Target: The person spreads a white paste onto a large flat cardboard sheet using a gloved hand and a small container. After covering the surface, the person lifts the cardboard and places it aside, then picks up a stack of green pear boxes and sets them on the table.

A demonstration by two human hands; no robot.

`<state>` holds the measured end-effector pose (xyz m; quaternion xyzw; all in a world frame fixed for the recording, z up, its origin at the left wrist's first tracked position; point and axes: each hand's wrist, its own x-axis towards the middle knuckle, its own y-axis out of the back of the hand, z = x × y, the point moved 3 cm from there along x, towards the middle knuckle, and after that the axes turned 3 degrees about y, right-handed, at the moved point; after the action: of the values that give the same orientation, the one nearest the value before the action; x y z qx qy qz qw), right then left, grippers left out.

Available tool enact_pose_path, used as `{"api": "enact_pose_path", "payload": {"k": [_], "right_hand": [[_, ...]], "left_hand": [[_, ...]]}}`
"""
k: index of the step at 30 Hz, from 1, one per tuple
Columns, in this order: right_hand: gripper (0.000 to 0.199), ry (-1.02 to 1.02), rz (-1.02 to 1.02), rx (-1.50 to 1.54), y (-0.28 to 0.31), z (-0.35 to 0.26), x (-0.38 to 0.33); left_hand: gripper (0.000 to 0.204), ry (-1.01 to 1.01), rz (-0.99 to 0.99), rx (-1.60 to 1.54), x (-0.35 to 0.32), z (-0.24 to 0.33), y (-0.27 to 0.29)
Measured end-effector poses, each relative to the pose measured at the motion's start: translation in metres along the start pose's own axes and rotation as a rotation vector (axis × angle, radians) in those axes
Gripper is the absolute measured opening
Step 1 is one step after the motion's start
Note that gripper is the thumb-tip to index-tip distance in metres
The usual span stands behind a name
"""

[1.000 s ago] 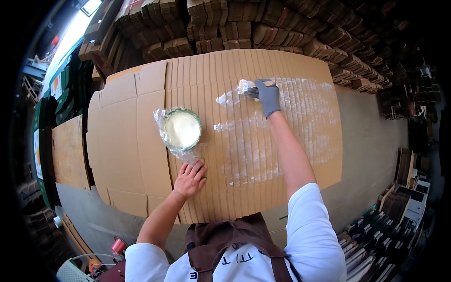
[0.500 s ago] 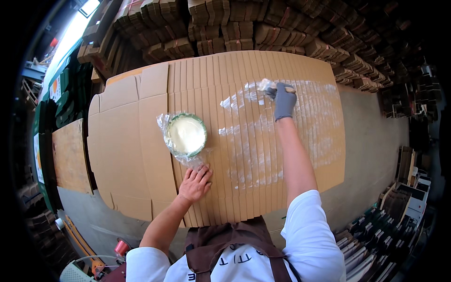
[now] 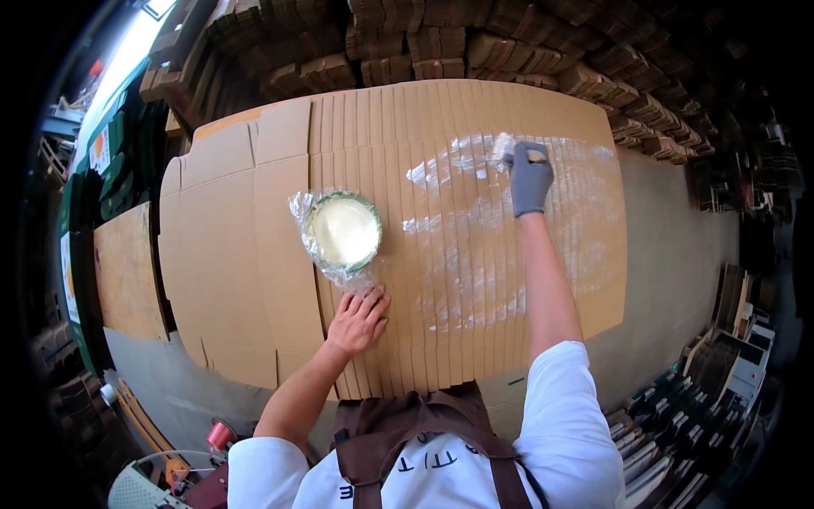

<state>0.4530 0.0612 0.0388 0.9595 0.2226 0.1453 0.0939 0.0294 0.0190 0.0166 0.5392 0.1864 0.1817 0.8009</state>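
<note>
In my right hand (image 3: 532,176), which wears a grey glove, is a brush (image 3: 504,148) with white, glue-coated bristles and a light handle partly hidden by my fingers. The bristles rest on overlapping cardboard sheets (image 3: 373,161), fanned out in narrow strips. White wet streaks (image 3: 475,225) cover much of their right half. My bare left hand (image 3: 358,321) lies flat on the strips, fingers stretched out, its tips at the edge of clear plastic film (image 3: 352,282). That film surrounds a round green-rimmed tub (image 3: 346,231) of creamy white paste.
Bundled stacks of flat cardboard (image 3: 437,42) line the far side. At the left stand a wooden board (image 3: 129,276) and dark green sheets (image 3: 119,148). A reel of pink strapping (image 3: 222,435) sits at the lower left. More stacked sheets (image 3: 670,441) are at the lower right.
My right hand has moved the brush a little to the right across the far part of the strips. My left hand stays beside the tub. The whole view has shifted slightly.
</note>
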Motion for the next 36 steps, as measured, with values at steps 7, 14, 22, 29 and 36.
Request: {"api": "enact_pose_path", "payload": {"k": [7, 14, 22, 29, 36], "right_hand": [[0.013, -0.016, -0.345, -0.004, -0.097, -0.058, -0.097], [0.018, 0.080, -0.224, -0.038, -0.108, -0.064, -0.088], [0.016, -0.015, -0.109, -0.058, -0.088, -0.044, -0.048], [0.019, 0.292, -0.410, -0.519, -0.082, -0.053, -0.056], [0.024, 0.675, -0.740, -0.530, -0.094, -0.065, -0.111]], "left_hand": [[0.050, -0.019, 0.028, -0.015, -0.003, -0.001, -0.001], [0.050, 0.006, 0.013, -0.028, -0.007, -0.003, -0.004], [0.051, -0.015, 0.032, -0.024, -0.006, -0.003, -0.001], [0.051, -0.027, 0.042, -0.043, -0.004, -0.003, -0.004], [0.050, -0.026, 0.033, -0.017, -0.006, -0.004, -0.005]]}}
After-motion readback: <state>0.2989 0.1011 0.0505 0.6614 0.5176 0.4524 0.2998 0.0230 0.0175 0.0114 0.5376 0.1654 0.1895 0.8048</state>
